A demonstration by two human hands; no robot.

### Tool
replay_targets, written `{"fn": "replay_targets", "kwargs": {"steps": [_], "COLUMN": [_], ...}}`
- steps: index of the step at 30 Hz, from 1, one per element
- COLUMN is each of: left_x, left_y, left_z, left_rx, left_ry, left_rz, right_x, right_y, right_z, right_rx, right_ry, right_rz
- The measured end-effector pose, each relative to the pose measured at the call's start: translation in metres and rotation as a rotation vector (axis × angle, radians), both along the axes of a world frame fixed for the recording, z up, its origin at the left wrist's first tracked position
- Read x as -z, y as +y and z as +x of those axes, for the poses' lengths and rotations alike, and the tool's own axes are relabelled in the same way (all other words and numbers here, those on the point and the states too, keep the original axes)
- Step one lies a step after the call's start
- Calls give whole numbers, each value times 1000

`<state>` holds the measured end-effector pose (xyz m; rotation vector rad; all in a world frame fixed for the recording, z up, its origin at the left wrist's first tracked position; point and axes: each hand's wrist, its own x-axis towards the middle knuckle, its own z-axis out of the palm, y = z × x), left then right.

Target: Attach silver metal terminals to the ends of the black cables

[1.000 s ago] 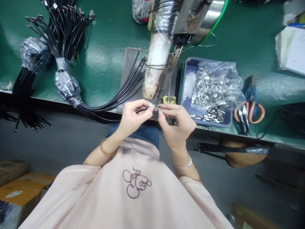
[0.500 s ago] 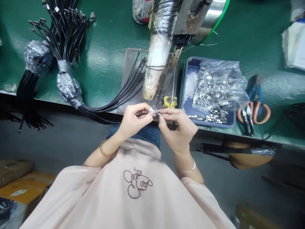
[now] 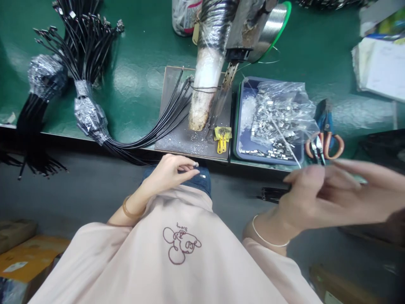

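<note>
Head view: the left hand [image 3: 171,171] rests over the lap below the bench [image 3: 139,80] edge, fingers pinched on the tip of a black cable [image 3: 196,170]. The right hand [image 3: 319,190] is blurred near the scissors [image 3: 325,141]; its fingers' state cannot be told. Loose cables [image 3: 171,114] fanned on the bench seem left to do
</note>
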<state>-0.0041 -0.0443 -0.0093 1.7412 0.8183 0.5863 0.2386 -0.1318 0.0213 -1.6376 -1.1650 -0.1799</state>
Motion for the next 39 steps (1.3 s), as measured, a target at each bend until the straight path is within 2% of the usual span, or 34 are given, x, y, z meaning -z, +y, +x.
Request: {"fn": "replay_targets", "kwargs": {"steps": [1,2,4,6,8,11,14,16,19,21,23,25,27,28,30,31,33,36,39], "left_x": [1,2,0,-3,-6,-8,-6,-5,-6,-9,-14,-19,-22,-21,-19,-18,-14,-10,-9], "left_y": [1,3,13,26,41,57,64,64,60,54,46,37,29,26,21,19,17,14,10], "left_z": [-1,-2,-4,-5,-6,-3,2,1,-10,-21,-31,-34,-29,-23,-8,-1,12,23,27], "left_rx": [-96,-196,-382,-487,-494,-406,-379,-440,-564,-543,-377,-135,61,116,120,84,-1,-98,-162], "left_ry": [-41,-76,-94,0,207,472,525,432,79,-214,-396,-469,-493,-494,-493,-486,-471,-482,-485], "left_rz": [17,61,231,457,626,671,611,544,289,34,-209,-419,-571,-618,-666,-670,-645,-579,-529], "right_x": [-6,-12,-21,-26,-29,-34,-38,-37,-32,-27,-23,-20,-20,-20,-21,-22,-20,-10,4], "right_y": [3,7,15,25,35,47,52,53,53,54,54,50,41,36,26,22,18,22,31], "right_z": [5,10,21,33,41,47,45,42,44,49,54,56,51,45,29,19,-4,-38,-61], "right_rx": [51,75,68,116,144,80,25,52,117,108,78,66,61,46,-37,-102,-174,-140,-271], "right_ry": [-67,-119,-174,-178,-184,-195,-220,-239,-245,-229,-197,-173,-167,-151,-44,54,168,146,162], "right_rz": [-29,-134,-453,-733,-919,-1039,-1069,-1074,-1033,-1013,-1006,-932,-708,-556,-275,-199,-132,6,-21]}}
